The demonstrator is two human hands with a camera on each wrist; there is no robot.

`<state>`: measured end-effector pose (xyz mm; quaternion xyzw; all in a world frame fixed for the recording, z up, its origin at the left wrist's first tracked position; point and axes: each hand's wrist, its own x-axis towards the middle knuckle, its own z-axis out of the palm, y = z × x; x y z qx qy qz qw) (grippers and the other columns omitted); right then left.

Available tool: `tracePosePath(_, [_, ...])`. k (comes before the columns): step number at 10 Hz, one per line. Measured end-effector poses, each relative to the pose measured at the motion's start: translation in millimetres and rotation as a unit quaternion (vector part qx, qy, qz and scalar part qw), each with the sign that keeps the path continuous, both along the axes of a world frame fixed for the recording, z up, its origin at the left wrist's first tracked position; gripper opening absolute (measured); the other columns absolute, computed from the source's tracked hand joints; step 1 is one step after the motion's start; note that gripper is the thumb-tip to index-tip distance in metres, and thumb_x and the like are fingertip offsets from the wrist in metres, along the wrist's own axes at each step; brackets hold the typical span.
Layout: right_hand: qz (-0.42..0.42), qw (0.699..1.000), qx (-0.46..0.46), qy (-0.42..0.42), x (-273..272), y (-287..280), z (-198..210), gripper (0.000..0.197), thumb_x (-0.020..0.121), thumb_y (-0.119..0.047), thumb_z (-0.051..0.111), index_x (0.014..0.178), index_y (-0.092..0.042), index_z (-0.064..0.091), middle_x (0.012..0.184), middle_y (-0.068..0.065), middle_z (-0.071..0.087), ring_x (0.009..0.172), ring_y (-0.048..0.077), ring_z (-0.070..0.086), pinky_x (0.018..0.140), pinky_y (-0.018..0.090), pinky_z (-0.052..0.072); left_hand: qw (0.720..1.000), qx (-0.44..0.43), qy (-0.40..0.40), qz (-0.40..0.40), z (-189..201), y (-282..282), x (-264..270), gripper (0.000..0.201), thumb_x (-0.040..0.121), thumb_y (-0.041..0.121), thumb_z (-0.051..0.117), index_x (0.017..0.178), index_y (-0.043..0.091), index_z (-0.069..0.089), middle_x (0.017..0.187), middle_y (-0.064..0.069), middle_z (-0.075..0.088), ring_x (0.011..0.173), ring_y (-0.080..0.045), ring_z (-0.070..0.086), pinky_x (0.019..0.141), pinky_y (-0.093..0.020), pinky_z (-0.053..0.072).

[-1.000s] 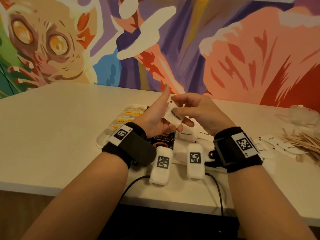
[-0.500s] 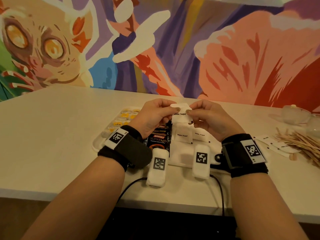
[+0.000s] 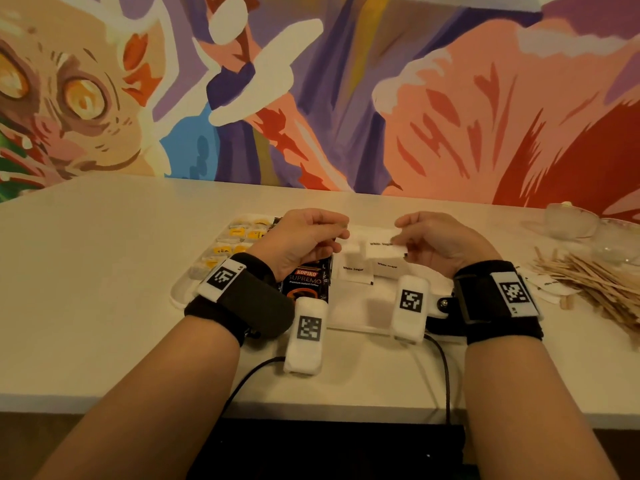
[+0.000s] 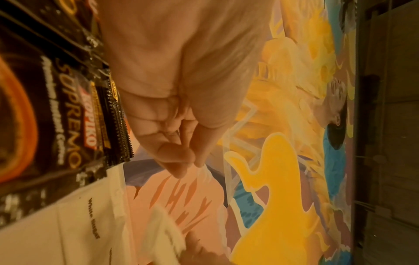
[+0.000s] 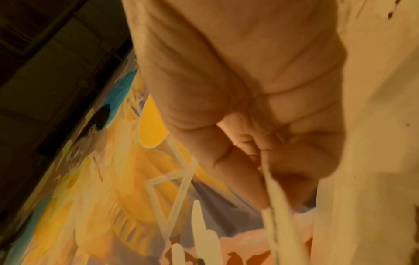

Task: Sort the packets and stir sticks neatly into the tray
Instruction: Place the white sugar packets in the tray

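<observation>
A white tray (image 3: pixel 180 293) holds yellow tea packets (image 3: pixel 239 237), black Kopiko coffee packets (image 3: pixel 304 278) (image 4: pixel 68 116) and white sugar packets (image 3: pixel 354 271) (image 4: pixel 90 224) in rows. My hands hover over its middle, a little apart. My right hand (image 3: pixel 398 242) (image 5: pixel 265 172) pinches a small stack of sugar packets (image 3: pixel 382 250) (image 5: pixel 277 206) by one end. My left hand (image 3: pixel 341 235) (image 4: pixel 195 162) has its fingers curled, thumb against forefinger. It seems to pinch one blurred sugar packet (image 3: pixel 353 247). Wooden stir sticks (image 3: pixel 588 278) lie in a heap on the table at the right.
More loose sugar packets (image 3: pixel 550 285) lie beside the stick heap. Two clear glass cups (image 3: pixel 571 220) stand at the far right. A painted wall runs along the back of the white table (image 3: pixel 104 271). Cables hang off the near edge.
Half a second ago both hands held one stack of sugar packets together above the tray. They have lowered and drawn apart, and the right hand keeps most of the stack.
</observation>
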<state>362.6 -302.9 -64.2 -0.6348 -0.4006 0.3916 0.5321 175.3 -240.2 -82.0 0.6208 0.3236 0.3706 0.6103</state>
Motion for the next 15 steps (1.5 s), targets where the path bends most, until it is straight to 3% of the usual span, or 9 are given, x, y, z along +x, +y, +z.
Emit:
tracePosePath(2, [0.003, 0.989, -0.135, -0.052, 6, -3, -7, 0.012, 0.082, 0.01, 0.058, 0.089, 0.0, 0.06, 0.082, 0.014, 0.059, 0.07, 0.021, 0.056, 0.05, 0.023, 0.05, 0.999, -0.022, -0.022, -0.008, 5, -6, 1, 0.013, 0.094, 0.006, 0.053, 0.096, 0.012, 0.065, 0.084, -0.006, 0.066, 0.056, -0.006, 0.059, 0.054, -0.013, 0.051])
tracePosePath(3, [-0.009, 0.98, -0.158, -0.12, 10, -4, -4, 0.03, 0.083, -0.006, 0.066, 0.112, -0.004, 0.059, 0.099, 0.01, 0.056, 0.094, 0.024, 0.052, 0.075, 0.033, 0.046, 0.999, -0.025, -0.032, -0.021, 6, -10, -1, 0.015, 0.094, 0.006, 0.052, 0.098, 0.012, 0.065, 0.085, -0.006, 0.066, 0.06, -0.007, 0.06, 0.056, -0.013, 0.051])
tracePosePath(5, [-0.038, 0.989, -0.078, -0.122, 25, -27, 15, 0.022, 0.089, -0.006, 0.058, 0.111, -0.012, 0.06, 0.107, 0.007, 0.052, 0.101, 0.022, 0.048, 0.08, 0.034, 0.044, 0.996, -0.031, -0.075, -0.036, 17, -21, 5, 0.016, 0.095, 0.004, 0.05, 0.098, 0.009, 0.065, 0.083, -0.007, 0.066, 0.06, -0.008, 0.06, 0.056, -0.013, 0.052])
tracePosePath(8, [-0.165, 0.962, -0.104, -0.192, 127, -83, 36, 0.036, 0.091, 0.003, 0.047, 0.125, -0.006, 0.055, 0.132, 0.019, 0.053, 0.116, 0.031, 0.053, 0.093, 0.041, 0.044, 0.968, 0.15, 0.125, -0.159, 80, -69, 53, 0.014, 0.093, 0.011, 0.056, 0.102, 0.01, 0.066, 0.087, -0.004, 0.069, 0.07, -0.008, 0.067, 0.064, -0.015, 0.054])
tracePosePath(10, [-0.095, 0.879, -0.258, -0.389, 146, -94, 27, 0.043, 0.095, -0.002, 0.039, 0.137, -0.008, 0.046, 0.143, 0.007, 0.045, 0.127, 0.022, 0.045, 0.105, 0.03, 0.036, 0.866, 0.324, 0.317, -0.213, 90, -83, 132, 0.022, 0.092, 0.017, 0.058, 0.113, 0.01, 0.064, 0.101, 0.001, 0.065, 0.092, -0.012, 0.062, 0.081, -0.024, 0.055])
tracePosePath(11, [-0.027, 0.851, -0.301, -0.429, 154, -87, 19, 0.036, 0.089, -0.005, 0.054, 0.125, -0.006, 0.058, 0.129, 0.013, 0.057, 0.102, 0.022, 0.056, 0.072, 0.025, 0.046, 0.749, 0.426, 0.451, -0.231, 82, -87, 165, 0.041, 0.091, 0.033, 0.059, 0.128, 0.016, 0.056, 0.128, 0.002, 0.056, 0.115, -0.014, 0.052, 0.092, -0.022, 0.04])
tracePosePath(12, [-0.009, 0.839, -0.314, -0.444, 157, -80, 17, 0.036, 0.087, -0.006, 0.057, 0.123, -0.007, 0.061, 0.126, 0.011, 0.06, 0.089, 0.015, 0.053, 0.065, 0.02, 0.045, 0.65, 0.461, 0.558, -0.231, 72, -92, 187, 0.062, 0.089, 0.042, 0.06, 0.142, 0.017, 0.039, 0.143, 0.001, 0.041, 0.129, -0.018, 0.041, 0.099, -0.026, 0.033])
tracePosePath(13, [0.029, 0.799, -0.326, -0.504, 154, -75, 17, 0.038, 0.096, -0.01, 0.044, 0.133, -0.009, 0.051, 0.135, 0.005, 0.052, 0.11, 0.02, 0.054, 0.094, 0.028, 0.043, 0.576, 0.474, 0.624, -0.231, 57, -91, 208, 0.076, 0.086, 0.045, 0.063, 0.147, 0.018, 0.027, 0.148, -0.001, 0.035, 0.133, -0.021, 0.037, 0.104, -0.031, 0.031])
tracePosePath(15, [0.078, 0.86, -0.283, -0.418, 163, -70, 16, 0.044, 0.091, 0.012, 0.043, 0.13, -0.006, 0.052, 0.137, 0.007, 0.05, 0.12, 0.026, 0.054, 0.098, 0.037, 0.048, 0.523, 0.469, 0.662, -0.261, 36, -88, 215, 0.081, 0.085, 0.045, 0.065, 0.148, 0.013, 0.026, 0.142, -0.002, 0.042, 0.125, -0.021, 0.044, 0.093, -0.028, 0.035])
